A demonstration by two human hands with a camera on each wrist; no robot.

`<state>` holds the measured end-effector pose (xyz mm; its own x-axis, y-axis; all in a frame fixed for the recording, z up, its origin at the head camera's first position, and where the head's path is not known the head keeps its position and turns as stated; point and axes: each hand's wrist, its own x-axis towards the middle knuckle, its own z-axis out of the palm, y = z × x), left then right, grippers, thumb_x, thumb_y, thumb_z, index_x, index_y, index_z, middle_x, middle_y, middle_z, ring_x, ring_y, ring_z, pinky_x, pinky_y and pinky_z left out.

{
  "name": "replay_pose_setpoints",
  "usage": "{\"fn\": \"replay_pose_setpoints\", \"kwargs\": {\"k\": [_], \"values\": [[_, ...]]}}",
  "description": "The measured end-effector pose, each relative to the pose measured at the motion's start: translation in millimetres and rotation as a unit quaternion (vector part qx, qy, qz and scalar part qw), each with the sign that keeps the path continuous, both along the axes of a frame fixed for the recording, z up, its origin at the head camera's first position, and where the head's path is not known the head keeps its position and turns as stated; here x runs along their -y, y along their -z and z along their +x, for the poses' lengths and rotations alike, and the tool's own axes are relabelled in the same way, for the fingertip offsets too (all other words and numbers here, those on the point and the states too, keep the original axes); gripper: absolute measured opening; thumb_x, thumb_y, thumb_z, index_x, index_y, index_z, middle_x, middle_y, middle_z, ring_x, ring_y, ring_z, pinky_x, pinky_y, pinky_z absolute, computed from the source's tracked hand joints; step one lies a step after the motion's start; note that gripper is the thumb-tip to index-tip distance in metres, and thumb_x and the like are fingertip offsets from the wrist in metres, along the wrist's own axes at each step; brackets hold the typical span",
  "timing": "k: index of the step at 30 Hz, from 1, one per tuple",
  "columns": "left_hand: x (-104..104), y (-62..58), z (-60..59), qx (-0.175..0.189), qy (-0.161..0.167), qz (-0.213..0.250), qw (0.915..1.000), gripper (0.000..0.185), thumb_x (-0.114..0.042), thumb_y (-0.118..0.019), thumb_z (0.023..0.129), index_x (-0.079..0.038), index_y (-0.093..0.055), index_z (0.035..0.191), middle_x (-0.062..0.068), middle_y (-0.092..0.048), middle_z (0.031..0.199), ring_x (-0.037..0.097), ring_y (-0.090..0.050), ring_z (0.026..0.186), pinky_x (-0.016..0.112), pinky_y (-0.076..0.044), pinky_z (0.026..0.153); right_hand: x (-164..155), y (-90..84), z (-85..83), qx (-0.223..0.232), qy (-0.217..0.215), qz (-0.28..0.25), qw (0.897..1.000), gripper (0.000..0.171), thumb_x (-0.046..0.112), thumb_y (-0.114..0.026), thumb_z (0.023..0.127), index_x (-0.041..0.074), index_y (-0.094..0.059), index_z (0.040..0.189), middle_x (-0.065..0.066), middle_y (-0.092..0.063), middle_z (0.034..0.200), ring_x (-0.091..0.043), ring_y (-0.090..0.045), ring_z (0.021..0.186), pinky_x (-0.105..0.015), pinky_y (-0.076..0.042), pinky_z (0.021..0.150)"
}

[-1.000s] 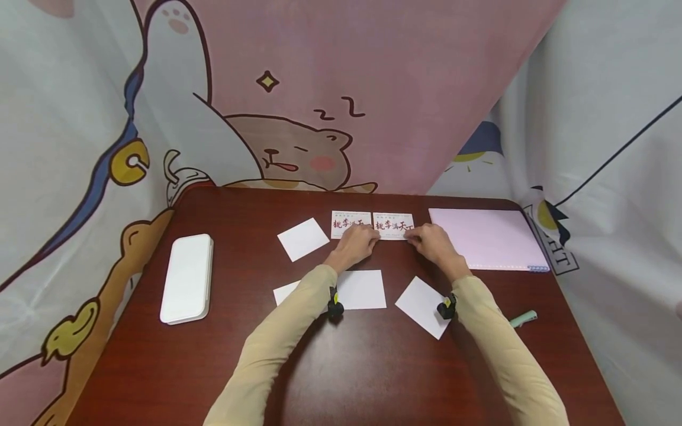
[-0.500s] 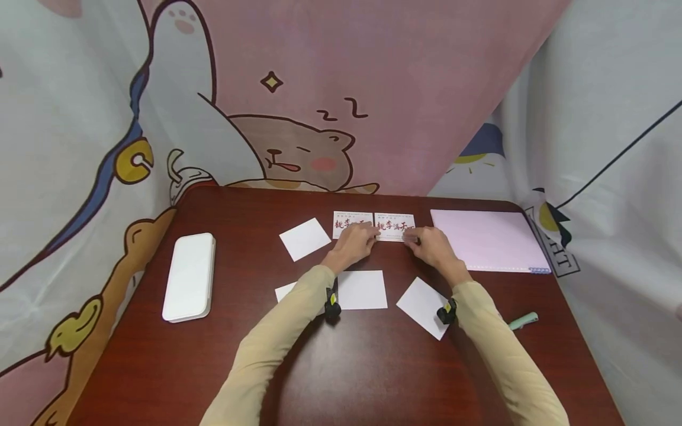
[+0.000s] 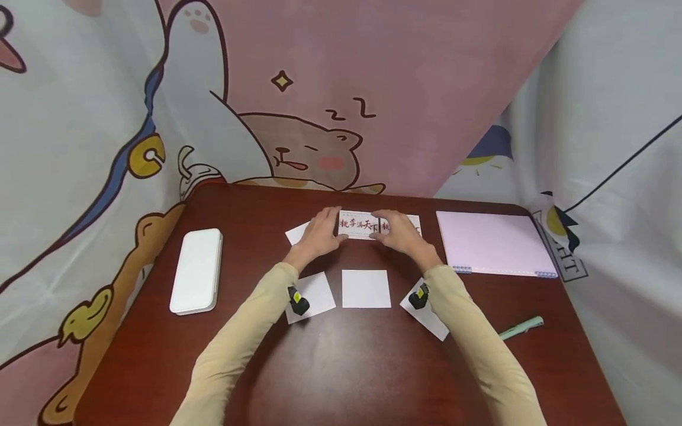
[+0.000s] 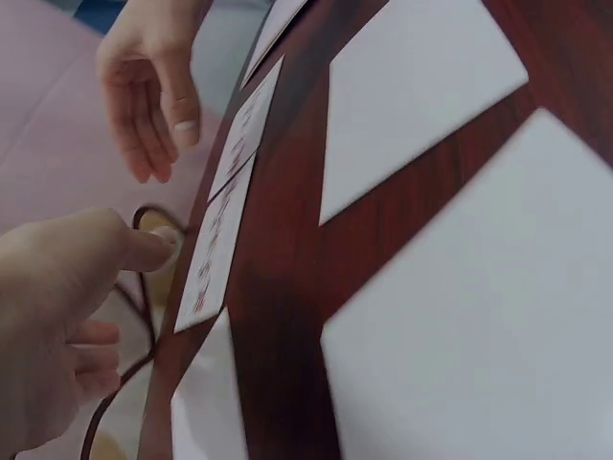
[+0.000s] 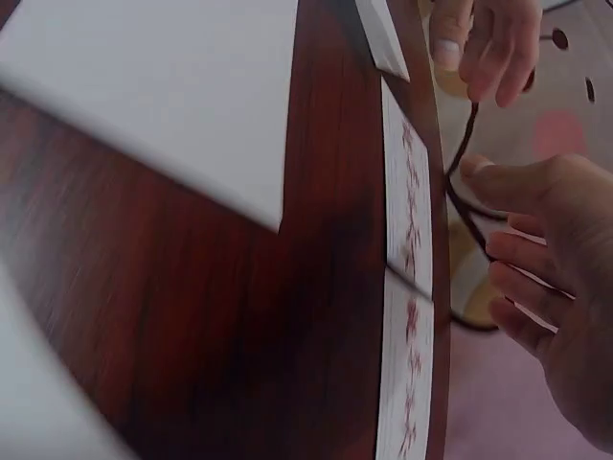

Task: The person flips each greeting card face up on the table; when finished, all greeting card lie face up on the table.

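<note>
Lying nearest: three white cards [image 3: 366,289] on the surface [image 3: 341,367].
Left hand [image 3: 318,232]: grip wide, above left end of the left printed card [image 3: 358,225].
Right hand [image 3: 398,232]: grip wide, above the right printed card [image 3: 415,222].
Printed cards: side by side, near far edge.

White case [image 3: 197,271], pink pad [image 3: 498,244], green pen [image 3: 522,327], cartoon-print fabric [image 3: 415,89] behind
</note>
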<state>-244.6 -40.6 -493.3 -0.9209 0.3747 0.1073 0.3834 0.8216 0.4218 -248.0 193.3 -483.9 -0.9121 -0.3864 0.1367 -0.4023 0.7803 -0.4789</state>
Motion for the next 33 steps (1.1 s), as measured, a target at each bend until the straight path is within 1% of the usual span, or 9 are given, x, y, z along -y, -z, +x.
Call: {"fn": "replay_pose_setpoints", "kwargs": {"k": [2, 5, 9, 13, 16, 19, 25, 30, 33], "values": [[13.9, -1.1, 0.5, 0.011, -0.016, 0.000, 0.9998, 0.082, -0.037, -0.070, 0.078, -0.007, -0.027, 0.141, 0.013, -0.038, 0.138, 0.029, -0.038, 0.126, 0.045, -0.033, 0.104, 11.8, -1.9, -3.9, 0.014, -0.014, 0.005, 1.000, 0.064, 0.027, -0.077, 0.072, 0.006, -0.052, 0.127, -0.009, -0.055, 0.128, -0.028, -0.048, 0.120, -0.042, -0.037, 0.102], [33.5, -3.9, 3.1, 0.040, -0.038, -0.009, 0.9985, 0.088, -0.038, -0.071, 0.076, -0.006, -0.024, 0.142, 0.014, -0.034, 0.141, 0.031, -0.034, 0.130, 0.047, -0.029, 0.106, 28.8, -3.0, -8.7, 0.040, -0.027, 0.022, 0.999, 0.076, 0.033, -0.079, 0.069, 0.006, -0.047, 0.132, -0.011, -0.050, 0.132, -0.029, -0.044, 0.123, -0.042, -0.035, 0.103], [55.4, -6.3, 8.0, 0.077, -0.058, -0.035, 0.9947, 0.096, -0.041, -0.073, 0.073, -0.005, -0.019, 0.144, 0.017, -0.029, 0.144, 0.033, -0.029, 0.133, 0.048, -0.026, 0.109, 50.1, -2.0, -16.0, 0.066, -0.042, 0.044, 0.996, 0.088, 0.037, -0.082, 0.064, 0.005, -0.041, 0.136, -0.014, -0.045, 0.137, -0.032, -0.039, 0.127, -0.044, -0.030, 0.107], [69.5, -7.4, 13.8, 0.111, -0.077, -0.065, 0.9887, 0.106, -0.045, -0.077, 0.068, -0.003, -0.017, 0.144, 0.021, -0.029, 0.143, 0.037, -0.030, 0.131, 0.049, -0.028, 0.107, 71.0, -1.3, -23.1, 0.076, -0.061, 0.069, 0.993, 0.094, 0.040, -0.083, 0.062, 0.006, -0.039, 0.137, -0.013, -0.042, 0.139, -0.031, -0.036, 0.129, -0.044, -0.026, 0.109], [74.4, -8.1, 17.8, 0.135, -0.086, -0.087, 0.9832, 0.111, -0.045, -0.079, 0.064, -0.002, -0.016, 0.144, 0.024, -0.030, 0.140, 0.039, -0.032, 0.128, 0.050, -0.033, 0.104, 86.6, -2.2, -26.9, 0.090, -0.075, 0.091, 0.989, 0.095, 0.040, -0.083, 0.061, 0.008, -0.038, 0.138, -0.011, -0.040, 0.140, -0.030, -0.035, 0.130, -0.044, -0.025, 0.110], [76.0, -8.1, 19.8, 0.149, -0.089, -0.100, 0.9797, 0.111, -0.044, -0.081, 0.063, 0.000, -0.017, 0.143, 0.025, -0.030, 0.138, 0.040, -0.034, 0.126, 0.050, -0.036, 0.101, 101.7, -2.9, -30.9, 0.105, -0.085, 0.115, 0.984, 0.095, 0.037, -0.083, 0.061, 0.009, -0.037, 0.138, -0.011, -0.039, 0.141, -0.030, -0.034, 0.130, -0.045, -0.024, 0.109], [77.6, -8.2, 18.6, 0.150, -0.097, -0.116, 0.9771, 0.102, -0.038, -0.083, 0.060, 0.002, -0.028, 0.136, 0.022, -0.035, 0.129, 0.035, -0.040, 0.118, 0.046, -0.041, 0.096, 127.1, -2.7, -38.8, 0.127, -0.099, 0.154, 0.975, 0.095, 0.028, -0.084, 0.057, 0.009, -0.037, 0.138, -0.009, -0.040, 0.139, -0.027, -0.035, 0.128, -0.044, -0.027, 0.108], [79.5, -10.5, 15.0, 0.154, -0.098, -0.121, 0.9756, 0.100, -0.032, -0.087, 0.056, 0.005, -0.033, 0.132, 0.023, -0.036, 0.126, 0.035, -0.039, 0.116, 0.043, -0.044, 0.093, 138.3, -2.4, -42.6, 0.128, -0.110, 0.179, 0.969, 0.093, 0.023, -0.084, 0.056, 0.010, -0.040, 0.136, -0.007, -0.041, 0.134, -0.026, -0.039, 0.122, -0.042, -0.033, 0.104], [80.2, -11.7, 11.2, 0.164, -0.098, -0.120, 0.9742, 0.102, -0.030, -0.089, 0.054, 0.006, -0.034, 0.131, 0.024, -0.037, 0.124, 0.035, -0.039, 0.115, 0.042, -0.044, 0.092, 141.8, -3.3, -43.9, 0.123, -0.119, 0.181, 0.969, 0.087, 0.019, -0.084, 0.056, 0.009, -0.044, 0.133, -0.007, -0.043, 0.128, -0.026, -0.040, 0.116, -0.042, -0.037, 0.099]]}}
